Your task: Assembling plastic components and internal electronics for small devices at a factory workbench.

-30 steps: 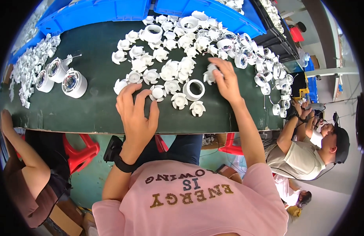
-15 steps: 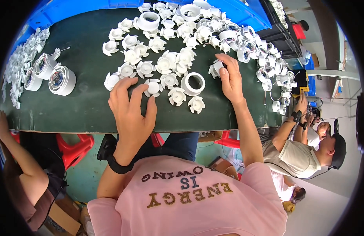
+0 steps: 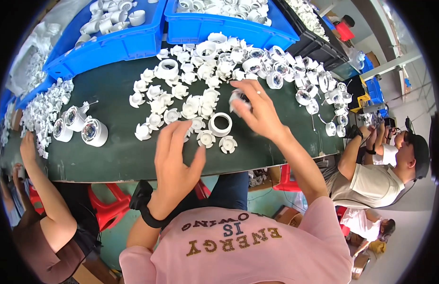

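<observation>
My left hand (image 3: 176, 158) hovers over the near edge of a cluster of white fan wheels (image 3: 172, 116), thumb apart from its stretched fingers, nothing held. Its fingertips partly cover one wheel. Between my hands stand a white ring-shaped housing (image 3: 220, 124) and two loose fan wheels (image 3: 227, 144). My right hand (image 3: 261, 111) has its thumb and fingers around a small round white part with a dark middle (image 3: 239, 101). Motion and the fingers blur this part, so its exact kind is unclear. Farther right lie many round white motor units (image 3: 303, 97) with thin wires.
Blue bins (image 3: 105, 49) of white parts line the table's back, beside a black crate (image 3: 319, 47). Three white assembled units (image 3: 95, 132) stand at left, near a heap of small white pieces (image 3: 51, 106). Co-workers sit on both sides, one arm (image 3: 44, 177) reaching onto the table.
The view has tilted up, showing more of the bins. My right hand has come inward with the part, now nearer the ring-shaped housing. My left hand's fingers have drawn closer together.
</observation>
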Available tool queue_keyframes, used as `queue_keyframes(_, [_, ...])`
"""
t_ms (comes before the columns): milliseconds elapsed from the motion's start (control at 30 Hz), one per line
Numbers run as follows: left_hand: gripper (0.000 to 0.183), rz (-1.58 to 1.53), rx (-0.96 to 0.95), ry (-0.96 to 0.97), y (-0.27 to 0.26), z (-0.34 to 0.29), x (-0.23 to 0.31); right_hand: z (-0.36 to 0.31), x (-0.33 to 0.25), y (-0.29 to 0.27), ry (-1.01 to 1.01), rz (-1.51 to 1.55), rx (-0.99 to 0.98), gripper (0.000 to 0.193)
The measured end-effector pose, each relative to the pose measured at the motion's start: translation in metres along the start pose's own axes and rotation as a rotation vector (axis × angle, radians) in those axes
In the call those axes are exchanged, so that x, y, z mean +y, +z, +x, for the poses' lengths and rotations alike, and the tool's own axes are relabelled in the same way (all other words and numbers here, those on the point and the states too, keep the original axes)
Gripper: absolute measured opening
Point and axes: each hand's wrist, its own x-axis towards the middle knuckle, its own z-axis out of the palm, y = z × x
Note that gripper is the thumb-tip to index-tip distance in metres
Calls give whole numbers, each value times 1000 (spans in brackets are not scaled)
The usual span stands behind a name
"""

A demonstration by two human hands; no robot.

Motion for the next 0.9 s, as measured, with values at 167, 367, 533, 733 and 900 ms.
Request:
queue_keyframes(167, [71, -377, -173, -150, 11, 20, 19, 1, -88, -8, -67, 81, -142, 68])
queue_keyframes(367, [74, -555, -247, -488, -11, 13, -7, 41, -61, 20, -123, 319, -163, 53])
queue_keyframes(533, [37, -1327, -75, -702, -21, 5, -29, 131, 54, 45, 93, -477, -79, 41])
queue_keyframes(733, [21, -1592, 12, -963, -20, 13, -23, 130, 64, 40, 69, -453, -40, 23])
queue_keyframes(900, [29, -1347, 114, -666, -19, 20, -22, 54, -13, 17, 53, 144, 37, 31])
